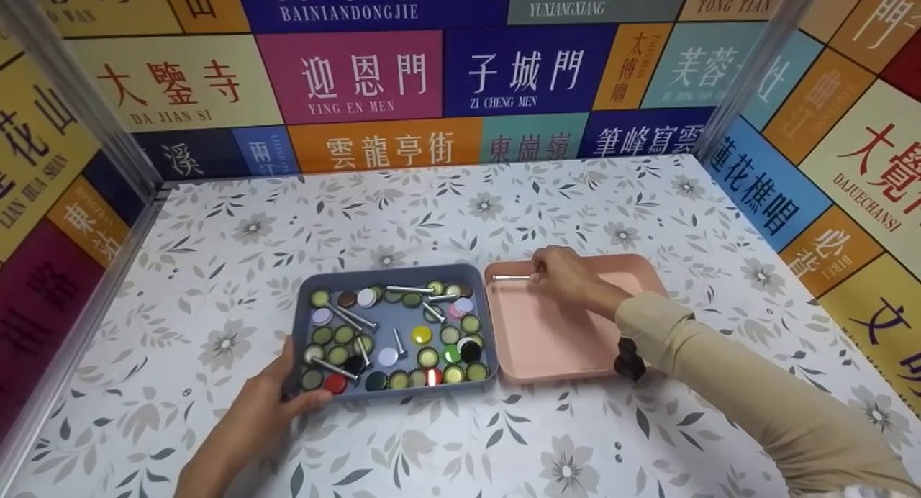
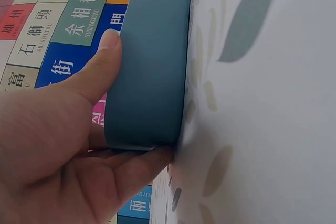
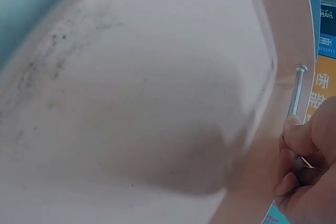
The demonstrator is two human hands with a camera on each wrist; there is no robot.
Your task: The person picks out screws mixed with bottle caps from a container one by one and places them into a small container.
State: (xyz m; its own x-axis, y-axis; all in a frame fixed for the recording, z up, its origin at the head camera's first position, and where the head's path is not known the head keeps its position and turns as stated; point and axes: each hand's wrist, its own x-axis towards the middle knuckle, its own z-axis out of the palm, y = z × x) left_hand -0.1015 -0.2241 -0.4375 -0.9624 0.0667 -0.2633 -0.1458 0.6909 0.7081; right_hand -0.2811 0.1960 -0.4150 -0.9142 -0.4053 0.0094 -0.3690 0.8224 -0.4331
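My left hand holds the near-left corner of a blue-grey tray, its thumb along the front wall and its fingers at the left side. In the left wrist view this hand touches the tray's outer wall. Several bottle caps and silver screws lie scattered in that tray. My right hand is over the far-left part of a pink tray, pinching one silver screw. The screw's flat head and threaded shank stick out past the fingertips in the right wrist view.
Both trays stand side by side on a white floral-patterned tabletop. Behind and at the sides rise walls of coloured panels with lettering. A dark object sits by the right sleeve cuff, over the pink tray's near-right edge.
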